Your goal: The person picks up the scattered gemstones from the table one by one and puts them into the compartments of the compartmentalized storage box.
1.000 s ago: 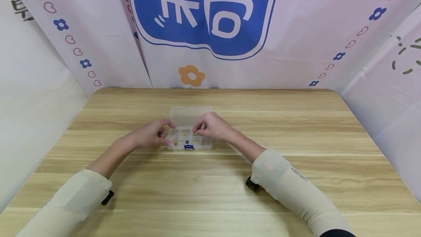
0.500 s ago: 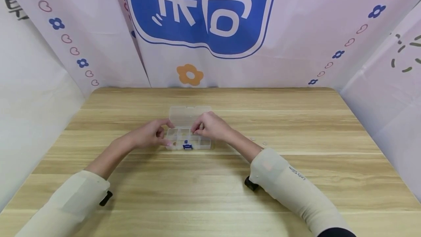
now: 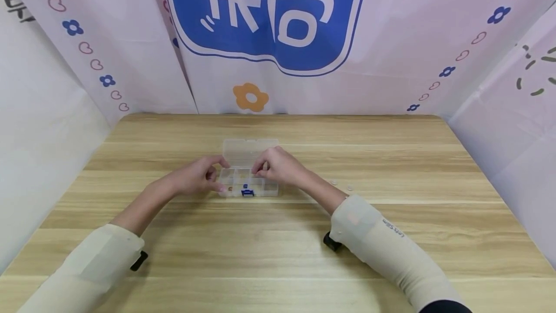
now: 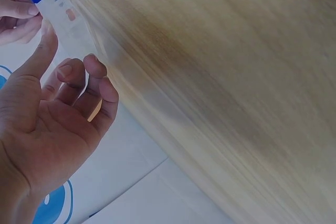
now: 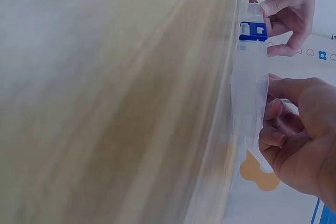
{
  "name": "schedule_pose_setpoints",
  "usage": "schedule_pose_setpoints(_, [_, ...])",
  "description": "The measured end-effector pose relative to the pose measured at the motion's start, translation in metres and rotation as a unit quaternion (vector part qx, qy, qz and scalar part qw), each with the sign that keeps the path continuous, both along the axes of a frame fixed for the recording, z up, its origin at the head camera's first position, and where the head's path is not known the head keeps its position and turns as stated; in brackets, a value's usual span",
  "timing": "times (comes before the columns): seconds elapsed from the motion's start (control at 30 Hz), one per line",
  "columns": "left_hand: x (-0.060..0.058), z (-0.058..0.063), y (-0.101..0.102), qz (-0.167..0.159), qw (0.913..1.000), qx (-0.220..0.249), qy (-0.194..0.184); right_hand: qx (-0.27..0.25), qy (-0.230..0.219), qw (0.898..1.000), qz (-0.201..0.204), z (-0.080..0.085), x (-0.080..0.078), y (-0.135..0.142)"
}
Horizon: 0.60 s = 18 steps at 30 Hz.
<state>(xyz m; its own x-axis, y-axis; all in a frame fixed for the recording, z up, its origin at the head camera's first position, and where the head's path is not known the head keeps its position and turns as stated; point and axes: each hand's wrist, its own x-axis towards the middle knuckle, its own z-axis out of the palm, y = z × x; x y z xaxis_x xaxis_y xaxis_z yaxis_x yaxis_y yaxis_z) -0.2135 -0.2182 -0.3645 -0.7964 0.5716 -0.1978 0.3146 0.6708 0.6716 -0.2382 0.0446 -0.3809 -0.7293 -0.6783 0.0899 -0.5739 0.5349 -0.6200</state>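
Note:
A clear plastic compartment box (image 3: pixel 271 188) stands on the table with its lid (image 3: pixel 238 151) raised at the back. A blue latch (image 3: pixel 248 192) sits at its front. My left hand (image 3: pixel 201 176) holds the left end, thumb at the front corner and index finger at the back. My right hand (image 3: pixel 278 164) has its thumb and fingertips together, down over a back compartment right of the middle; I cannot tell whether anything is between them. In the front row lie a small blue piece (image 3: pixel 245 186) and a small brownish piece (image 3: pixel 230 189).
Two small pale round pieces, one farther left (image 3: pixel 333 182) and one nearer (image 3: pixel 349 189), lie on the wooden table (image 3: pixel 243 255) beside my right forearm. A printed white cloth (image 3: pixel 347 93) hangs behind the table's far edge, and more white cloth hangs at both sides.
Both hands keep nearly the same places at the box. The head view has shifted slightly; no piece has visibly moved.

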Motion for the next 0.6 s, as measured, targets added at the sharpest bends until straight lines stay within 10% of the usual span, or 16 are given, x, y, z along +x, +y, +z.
schedule_pose_setpoints(0.6, [0.002,0.001,0.0,-0.001,1.0,-0.006,-0.002,-0.014,-0.007,1.0,-0.007,0.011,0.003,0.033])
